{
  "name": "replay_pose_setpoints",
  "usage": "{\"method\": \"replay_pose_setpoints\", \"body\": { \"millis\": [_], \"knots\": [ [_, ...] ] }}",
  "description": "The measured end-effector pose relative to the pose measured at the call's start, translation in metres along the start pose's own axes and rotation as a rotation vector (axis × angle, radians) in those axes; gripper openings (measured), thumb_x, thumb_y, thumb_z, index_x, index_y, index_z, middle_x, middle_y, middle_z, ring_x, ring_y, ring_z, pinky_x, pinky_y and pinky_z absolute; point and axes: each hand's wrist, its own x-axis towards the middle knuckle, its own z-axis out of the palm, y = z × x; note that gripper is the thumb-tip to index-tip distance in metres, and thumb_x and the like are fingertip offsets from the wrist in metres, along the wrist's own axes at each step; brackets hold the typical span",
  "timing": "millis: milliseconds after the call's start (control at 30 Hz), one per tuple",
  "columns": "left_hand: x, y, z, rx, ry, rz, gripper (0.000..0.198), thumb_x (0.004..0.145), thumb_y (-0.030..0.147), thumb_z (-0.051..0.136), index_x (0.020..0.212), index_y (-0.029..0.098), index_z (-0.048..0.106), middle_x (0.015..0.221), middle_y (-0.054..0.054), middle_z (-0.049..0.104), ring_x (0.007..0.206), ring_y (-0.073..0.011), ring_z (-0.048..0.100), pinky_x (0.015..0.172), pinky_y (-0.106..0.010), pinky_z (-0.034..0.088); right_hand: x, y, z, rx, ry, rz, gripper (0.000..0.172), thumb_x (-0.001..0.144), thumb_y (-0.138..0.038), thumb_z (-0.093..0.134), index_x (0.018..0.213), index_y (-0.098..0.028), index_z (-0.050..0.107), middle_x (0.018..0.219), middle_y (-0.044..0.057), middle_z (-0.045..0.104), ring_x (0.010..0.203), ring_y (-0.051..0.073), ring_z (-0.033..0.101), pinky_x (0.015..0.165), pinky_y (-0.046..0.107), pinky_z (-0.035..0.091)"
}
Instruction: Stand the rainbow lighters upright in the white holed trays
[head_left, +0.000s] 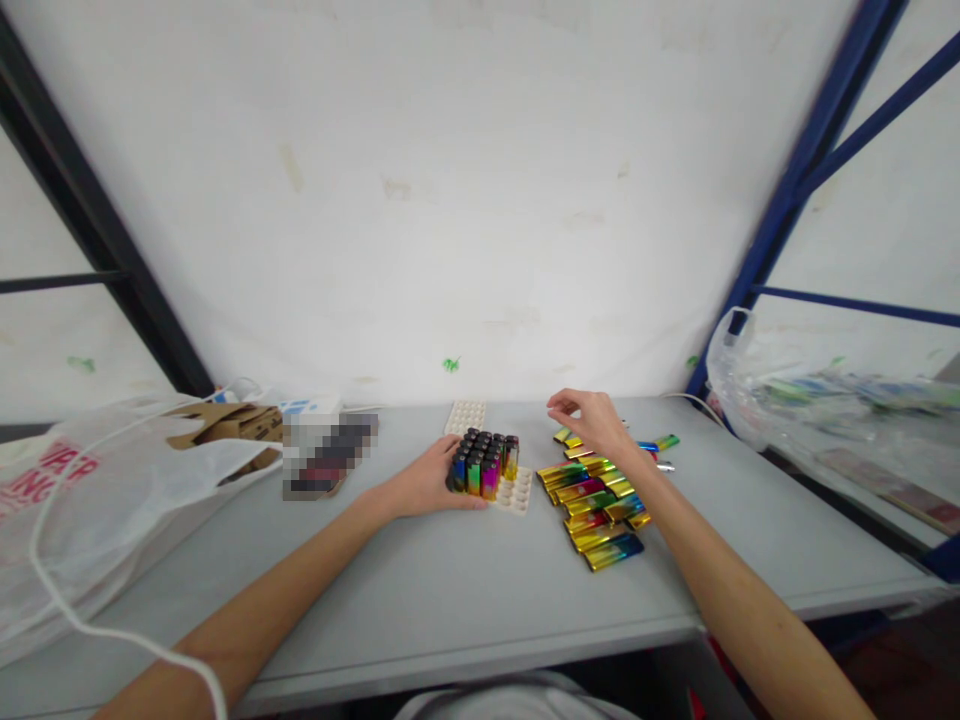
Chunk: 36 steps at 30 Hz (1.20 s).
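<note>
A tight cluster of lighters (480, 467) with black tops and multicoloured shiny bodies stands upright in a cream tray with round pockets (514, 492). Around the left side of this cluster my left hand (426, 482) is wrapped, its thumb along the front and its fingers behind. Bare pockets show at the tray's right side. My right hand (589, 418) is raised above the far end of a pile of shiny gold and multicoloured lighters (592, 500) lying flat. Its fingers are bent with thumb and fingertips slightly apart, and nothing shows between them.
Behind the cluster, near the wall, lies another cream pocketed tray (466, 416). A white plastic bag (142, 500), cardboard (232, 425) and a blurred-out item (330, 455) are at the left. Blue rack posts (780, 220) and a clear bag (739, 350) stand right. A white cable (97, 630) crosses my left forearm.
</note>
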Motion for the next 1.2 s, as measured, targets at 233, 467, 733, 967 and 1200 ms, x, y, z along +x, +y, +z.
{"method": "replay_pose_setpoints", "body": {
  "millis": [233,467,733,967,1200],
  "knots": [
    [0.001,0.000,0.000,0.007,-0.003,0.008,0.096,0.071,0.068,0.091,0.148,0.020,0.059,0.150,-0.013,0.061,0.138,-0.0391,0.057,0.127,-0.050,0.040,0.002,0.016,-0.014,-0.058,0.037,0.031,0.003,0.087,-0.022,0.073,0.086,-0.021,0.076,0.077,0.003,0.080,0.069,0.020,0.074,0.073,0.032,0.059],
    [0.000,0.000,0.001,0.003,0.010,0.006,0.096,0.071,0.071,0.090,0.148,0.023,0.059,0.148,-0.012,0.062,0.135,-0.0368,0.059,0.127,-0.047,0.041,0.001,0.037,-0.021,-0.130,0.079,0.078,0.005,0.087,-0.024,0.071,0.086,-0.021,0.075,0.076,0.003,0.078,0.067,0.020,0.071,0.069,0.031,0.054],
    [0.000,0.000,0.000,0.007,0.009,-0.010,0.099,0.069,0.071,0.091,0.148,0.022,0.058,0.148,-0.012,0.063,0.136,-0.0377,0.058,0.127,-0.048,0.041,-0.008,0.059,-0.008,-0.267,0.061,0.073,0.043,0.078,-0.038,0.092,0.112,-0.021,0.072,0.107,0.007,0.066,0.086,0.022,0.070,0.091,0.038,0.057],
    [0.000,0.003,-0.001,0.002,-0.011,-0.023,0.098,0.070,0.069,0.091,0.149,0.020,0.059,0.150,-0.014,0.061,0.139,-0.0398,0.056,0.128,-0.050,0.039,-0.018,0.057,0.023,-0.478,-0.137,0.248,0.046,0.089,-0.058,0.081,0.110,-0.018,0.076,0.107,0.018,0.076,0.105,0.034,0.072,0.098,0.048,0.055],
    [0.001,-0.001,0.001,0.004,-0.008,-0.019,0.101,0.070,0.069,0.092,0.151,0.020,0.056,0.151,-0.014,0.060,0.141,-0.0391,0.055,0.129,-0.050,0.037,-0.012,0.049,0.031,-0.245,-0.116,0.117,0.048,0.080,-0.037,0.091,0.121,-0.018,0.074,0.121,0.014,0.066,0.106,0.027,0.072,0.103,0.041,0.057]
  ]
}}
